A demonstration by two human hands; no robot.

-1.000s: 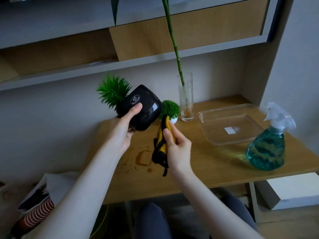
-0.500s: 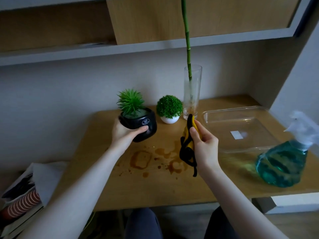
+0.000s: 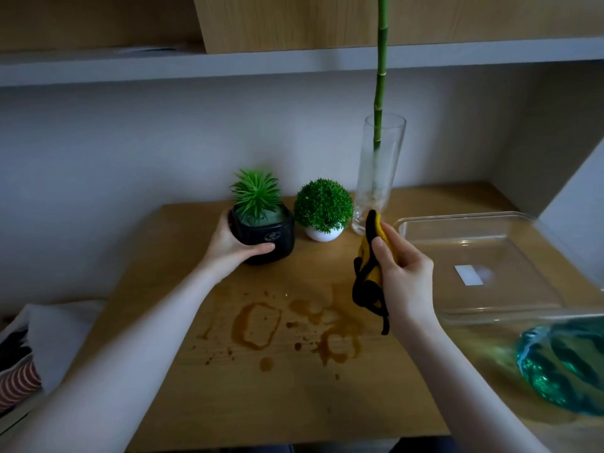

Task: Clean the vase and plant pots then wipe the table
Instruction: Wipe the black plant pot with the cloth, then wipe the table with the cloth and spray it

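Note:
My left hand [image 3: 230, 245] grips a black plant pot [image 3: 268, 238] with a spiky green plant; the pot stands upright at the back of the wooden table [image 3: 261, 393]. To its right sits a small white pot [image 3: 323, 234] with a round green bush. A tall glass vase [image 3: 379, 171] holding a green bamboo stem stands behind that. My right hand [image 3: 407, 276] holds a yellow and black cloth [image 3: 369, 276] above the table, just in front of the vase. Brown stains [image 3: 258, 326] and drips mark the tabletop between my arms.
A clear plastic tray [image 3: 490, 256] lies at the right of the table. A teal spray bottle [image 3: 562, 364] stands at the front right, partly cut off. A shelf [image 3: 294, 63] runs overhead. Striped fabric and bags [image 3: 19, 364] sit low at the left.
My left hand lowered the tilted black pot and set it upright on the table left of the white pot. My right hand with the cloth stayed in front of the vase.

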